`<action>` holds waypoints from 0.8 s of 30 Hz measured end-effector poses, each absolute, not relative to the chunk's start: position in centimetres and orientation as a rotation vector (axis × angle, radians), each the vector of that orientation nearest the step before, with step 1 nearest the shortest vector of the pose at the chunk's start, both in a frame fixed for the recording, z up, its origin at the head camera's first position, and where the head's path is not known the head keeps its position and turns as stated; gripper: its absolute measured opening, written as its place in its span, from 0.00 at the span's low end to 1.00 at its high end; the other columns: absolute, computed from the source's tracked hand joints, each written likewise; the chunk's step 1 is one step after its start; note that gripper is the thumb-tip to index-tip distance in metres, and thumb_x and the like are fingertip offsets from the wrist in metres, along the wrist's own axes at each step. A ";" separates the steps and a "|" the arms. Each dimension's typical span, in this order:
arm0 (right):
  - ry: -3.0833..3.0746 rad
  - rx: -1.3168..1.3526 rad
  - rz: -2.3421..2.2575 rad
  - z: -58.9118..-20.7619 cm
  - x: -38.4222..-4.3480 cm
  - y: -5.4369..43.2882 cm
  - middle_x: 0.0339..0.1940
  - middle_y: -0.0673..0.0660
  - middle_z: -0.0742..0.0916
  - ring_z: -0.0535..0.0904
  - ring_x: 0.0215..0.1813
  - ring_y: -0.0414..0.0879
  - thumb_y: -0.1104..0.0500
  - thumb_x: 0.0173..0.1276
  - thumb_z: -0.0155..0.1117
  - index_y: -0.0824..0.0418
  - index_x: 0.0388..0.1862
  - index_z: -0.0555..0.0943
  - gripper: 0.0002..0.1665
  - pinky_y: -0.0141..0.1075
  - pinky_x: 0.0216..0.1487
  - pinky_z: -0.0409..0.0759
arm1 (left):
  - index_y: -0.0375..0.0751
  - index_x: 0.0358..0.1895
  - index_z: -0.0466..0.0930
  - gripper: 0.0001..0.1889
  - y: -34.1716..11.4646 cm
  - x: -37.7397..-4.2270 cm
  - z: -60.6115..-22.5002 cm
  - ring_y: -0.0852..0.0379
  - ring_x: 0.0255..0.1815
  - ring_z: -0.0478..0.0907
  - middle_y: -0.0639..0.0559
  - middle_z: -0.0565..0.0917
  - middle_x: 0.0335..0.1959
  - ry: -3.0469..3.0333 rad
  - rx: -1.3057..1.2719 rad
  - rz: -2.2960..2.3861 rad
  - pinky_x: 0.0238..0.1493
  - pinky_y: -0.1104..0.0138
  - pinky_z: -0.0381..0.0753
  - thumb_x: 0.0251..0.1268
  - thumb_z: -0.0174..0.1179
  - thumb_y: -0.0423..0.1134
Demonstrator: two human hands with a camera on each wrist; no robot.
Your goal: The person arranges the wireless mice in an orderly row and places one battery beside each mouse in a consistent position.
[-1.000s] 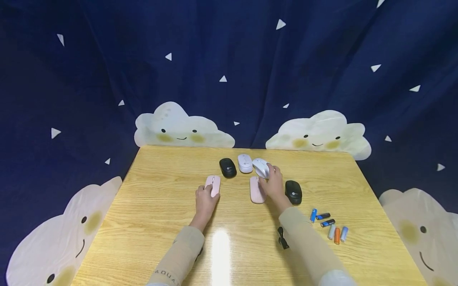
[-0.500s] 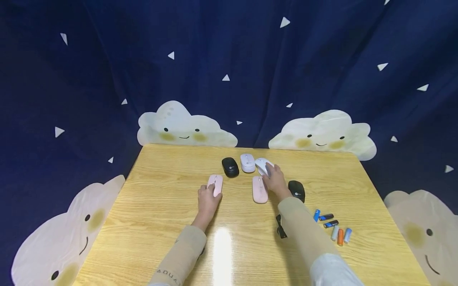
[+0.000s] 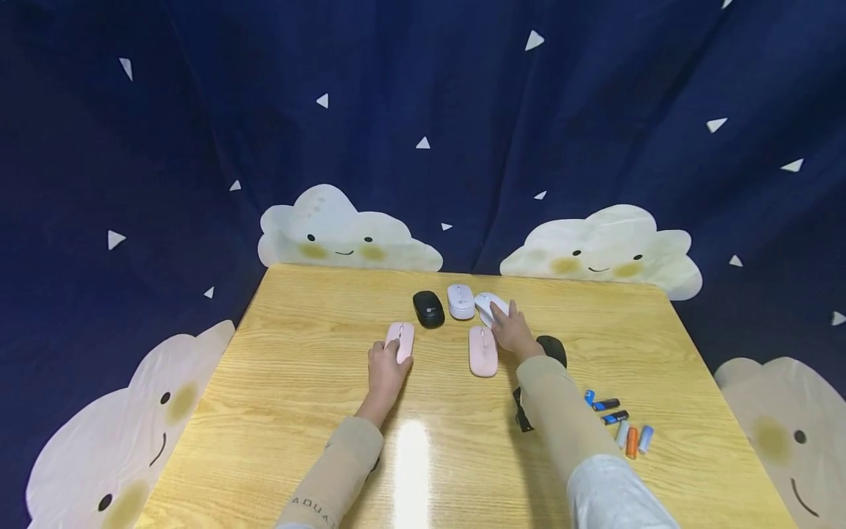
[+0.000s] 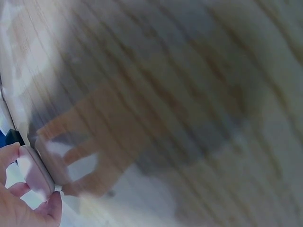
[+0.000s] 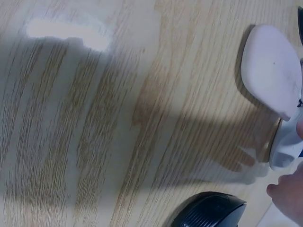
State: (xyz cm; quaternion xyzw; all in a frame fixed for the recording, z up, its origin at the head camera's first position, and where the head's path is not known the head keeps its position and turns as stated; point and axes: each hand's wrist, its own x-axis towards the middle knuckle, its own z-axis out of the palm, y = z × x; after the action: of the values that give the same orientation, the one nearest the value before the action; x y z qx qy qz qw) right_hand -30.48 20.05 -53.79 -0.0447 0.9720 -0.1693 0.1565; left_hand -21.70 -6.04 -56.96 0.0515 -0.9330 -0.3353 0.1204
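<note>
My left hand [image 3: 386, 371] grips a pale pink computer mouse [image 3: 400, 339] by its near end, thumb on the right side. In the left wrist view, fingertips and thumb meet the edges of this pink mouse [image 4: 34, 172]. Toward the back, my right hand [image 3: 515, 334] lies with fingers spread at a white mouse [image 3: 487, 304], the index finger over its top. One finger stands apart from the white mouse [image 5: 285, 146] in the right wrist view. A second pink mouse [image 3: 483, 353] lies just left of the right hand.
At the back stand a black mouse [image 3: 429, 308] and a pale lilac mouse [image 3: 460, 301]. Another black mouse [image 3: 554, 348] is partly behind the right wrist. Several batteries [image 3: 632, 443] lie at the right. A small black object [image 3: 522, 411] shows beside the right sleeve.
My right fingers have spread and shifted left over the white mouse, uncovering the second pink mouse. The right forearm now covers more of the right black mouse. The left hand keeps its grip.
</note>
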 end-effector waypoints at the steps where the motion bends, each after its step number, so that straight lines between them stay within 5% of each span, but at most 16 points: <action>1: 2.773 -0.136 -0.469 -53.8 -30.5 20.1 0.70 0.74 0.42 0.43 0.68 0.73 0.55 0.74 0.37 0.56 0.73 0.49 0.30 0.60 0.64 0.51 | 0.30 0.47 0.79 0.23 -6.0 -21.7 -57.0 0.39 0.44 0.72 0.31 0.75 0.42 -2.726 0.147 -0.977 0.42 0.54 0.75 0.46 0.68 0.38; 8: 2.771 -0.133 -0.520 -54.0 -30.3 20.1 0.71 0.73 0.45 0.45 0.68 0.72 0.59 0.73 0.40 0.56 0.73 0.50 0.31 0.58 0.66 0.49 | 0.31 0.47 0.79 0.23 -6.1 -21.8 -57.1 0.40 0.43 0.72 0.32 0.76 0.41 -2.720 0.146 -0.963 0.40 0.55 0.76 0.46 0.68 0.38; 24: 3.009 -0.002 -0.614 -55.2 -29.4 20.7 0.60 0.77 0.62 0.64 0.57 0.73 0.60 0.66 0.55 0.61 0.58 0.66 0.22 0.59 0.54 0.67 | 0.31 0.48 0.79 0.23 -5.9 -21.7 -57.1 0.41 0.42 0.72 0.33 0.75 0.41 -2.733 0.158 -0.947 0.39 0.56 0.75 0.46 0.68 0.38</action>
State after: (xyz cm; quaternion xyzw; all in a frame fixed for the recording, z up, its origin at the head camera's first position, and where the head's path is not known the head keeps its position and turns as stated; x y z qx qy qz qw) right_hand -29.37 20.74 -55.16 -0.0008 0.9792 -0.2000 0.0353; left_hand -21.74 -5.89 -57.11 0.0540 -0.9364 -0.3246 0.1223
